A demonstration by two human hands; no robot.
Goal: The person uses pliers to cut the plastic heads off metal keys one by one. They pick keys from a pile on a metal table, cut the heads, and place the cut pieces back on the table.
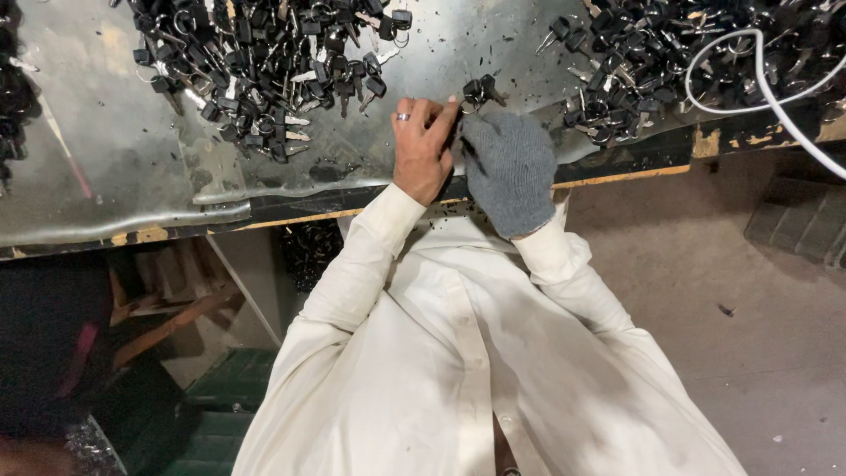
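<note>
A small bunch of black-headed keys (480,90) lies on the metal sheet (115,150) right at my fingertips. My left hand (421,145) is bare, wears a ring, and pinches the bunch with its index finger and thumb. My right hand (509,169) is in a grey knit glove; it sits beside the left, fingers curled against the same bunch. White shirt sleeves cover both my arms.
A large pile of black-headed keys (264,62) spreads at the back left, another pile (670,62) at the back right. A white cable (767,88) loops over the right pile. The bench's front edge (617,176) runs under my wrists; green crates (220,397) stand below.
</note>
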